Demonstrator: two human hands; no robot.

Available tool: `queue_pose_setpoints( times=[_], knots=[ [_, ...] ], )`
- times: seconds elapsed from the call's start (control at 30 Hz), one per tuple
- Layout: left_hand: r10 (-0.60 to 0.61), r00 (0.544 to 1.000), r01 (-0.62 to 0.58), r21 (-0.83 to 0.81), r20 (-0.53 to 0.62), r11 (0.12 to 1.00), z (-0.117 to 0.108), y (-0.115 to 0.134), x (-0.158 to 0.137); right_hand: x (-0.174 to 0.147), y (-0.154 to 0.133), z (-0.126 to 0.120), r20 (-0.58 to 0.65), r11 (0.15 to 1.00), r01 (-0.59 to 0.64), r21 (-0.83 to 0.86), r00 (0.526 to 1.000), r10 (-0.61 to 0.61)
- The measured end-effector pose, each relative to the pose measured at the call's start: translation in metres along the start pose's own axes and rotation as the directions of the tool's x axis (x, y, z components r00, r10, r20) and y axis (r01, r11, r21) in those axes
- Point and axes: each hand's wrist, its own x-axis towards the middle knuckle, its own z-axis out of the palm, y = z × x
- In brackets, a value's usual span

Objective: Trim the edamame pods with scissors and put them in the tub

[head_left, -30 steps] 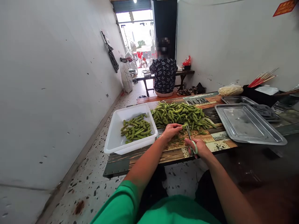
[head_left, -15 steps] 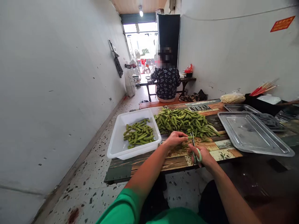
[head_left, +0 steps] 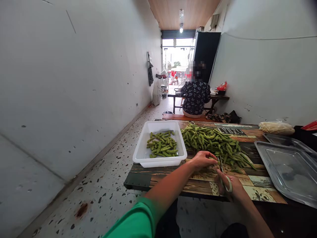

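Note:
Between its fingertips my left hand (head_left: pixel 203 160) pinches a green bean pod (head_left: pixel 215 160), most of it hidden by the fingers. My right hand (head_left: pixel 231 185) is wrapped round the pale green handles of a pair of scissors (head_left: pixel 228 183); the blades point up, close beside the pod's end. Just beyond both hands lies a large heap of green pods (head_left: pixel 210 140) on the patterned wooden table (head_left: pixel 170 181). To the left stands a white plastic tub (head_left: pixel 162 162) with cut pods (head_left: pixel 163 144) inside.
Two metal trays (head_left: pixel 284 162) overlap at the right, near a bag of pale sticks (head_left: pixel 276 127). Farther back, a person (head_left: pixel 196 99) in a leaf-patterned top sits at another table. A white wall (head_left: pixel 99 82) runs along the left.
The view has swung left, so everything sits farther right and lower in the picture. My left hand still pinches a pod, and my right hand still holds the scissors near it.

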Motion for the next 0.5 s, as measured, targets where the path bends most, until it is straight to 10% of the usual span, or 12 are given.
queue_pose_setpoints(
  times=[0.5],
  knots=[
    [0.071, 0.997, -0.069, -0.212, 0.003, 0.975, 0.0, -0.002, 0.006, -0.003, -0.007, 0.0, -0.032, 0.997, -0.015, 0.08, 0.999, 0.017]
  ],
)
